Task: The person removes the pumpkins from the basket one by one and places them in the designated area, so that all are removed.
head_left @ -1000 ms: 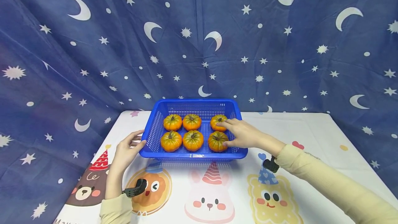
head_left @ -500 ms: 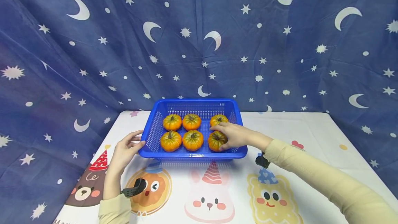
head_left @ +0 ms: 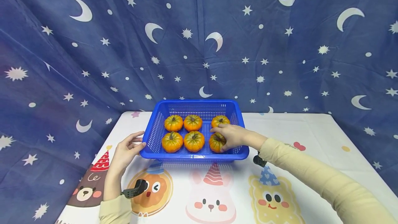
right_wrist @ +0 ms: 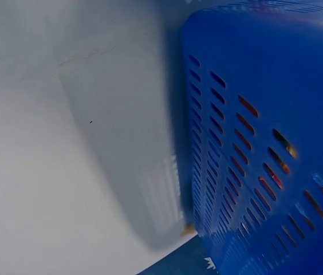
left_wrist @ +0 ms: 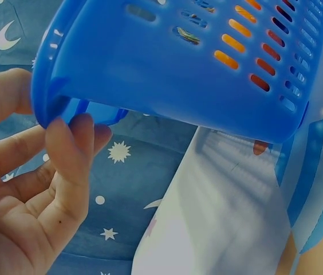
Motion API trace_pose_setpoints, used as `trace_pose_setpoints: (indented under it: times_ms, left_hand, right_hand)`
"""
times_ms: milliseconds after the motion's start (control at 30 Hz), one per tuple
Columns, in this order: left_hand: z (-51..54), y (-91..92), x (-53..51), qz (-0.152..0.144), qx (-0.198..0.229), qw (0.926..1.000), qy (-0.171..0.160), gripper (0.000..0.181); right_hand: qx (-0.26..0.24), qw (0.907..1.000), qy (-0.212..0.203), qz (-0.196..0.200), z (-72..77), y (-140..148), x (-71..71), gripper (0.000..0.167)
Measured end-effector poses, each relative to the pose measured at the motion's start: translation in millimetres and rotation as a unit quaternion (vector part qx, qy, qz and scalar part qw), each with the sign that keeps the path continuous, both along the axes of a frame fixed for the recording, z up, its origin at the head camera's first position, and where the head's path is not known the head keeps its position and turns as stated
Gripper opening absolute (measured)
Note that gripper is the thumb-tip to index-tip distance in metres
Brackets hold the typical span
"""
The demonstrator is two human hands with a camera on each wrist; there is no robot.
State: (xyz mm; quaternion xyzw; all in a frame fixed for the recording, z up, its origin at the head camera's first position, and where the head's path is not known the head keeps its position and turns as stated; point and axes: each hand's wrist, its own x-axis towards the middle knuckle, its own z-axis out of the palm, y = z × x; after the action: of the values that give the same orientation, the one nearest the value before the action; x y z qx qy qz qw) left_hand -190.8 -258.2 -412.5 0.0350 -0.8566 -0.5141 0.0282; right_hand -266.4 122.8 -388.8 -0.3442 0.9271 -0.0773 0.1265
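Front-right pumpkin (head_left: 215, 143) under right hand (head_left: 234, 135); probable grip

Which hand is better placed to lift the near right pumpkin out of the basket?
Likely the right hand: it is over that pumpkin and appears to grip it. The left hand holds the basket at the opposite end, so it seems better suited to steadying.

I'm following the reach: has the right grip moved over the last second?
Yes: left and slightly down in the head view, against the red heart on the tablecloth; the right grip now spans the near-right pumpkin.
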Motion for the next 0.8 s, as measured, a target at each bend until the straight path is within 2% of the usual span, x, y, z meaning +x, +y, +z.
trace_pose_setpoints:
  times_ms: [467, 800]
  left_hand:
    - [0.4, -1.0, 1.2, 0.0, 0.017, 0.9997, -0.016, 0.051]
    - [-0.9, -1.3, -0.2, 0.0, 0.028, 0.9994, -0.018, 0.05]
  right_hand:
    - [0.051, 0.9986, -0.008, -0.009, -4.0, -4.0, 1.9, 0.075]
    - [0.054, 0.9985, 0.004, 0.002, -8.3, -4.1, -1.0, 0.073]
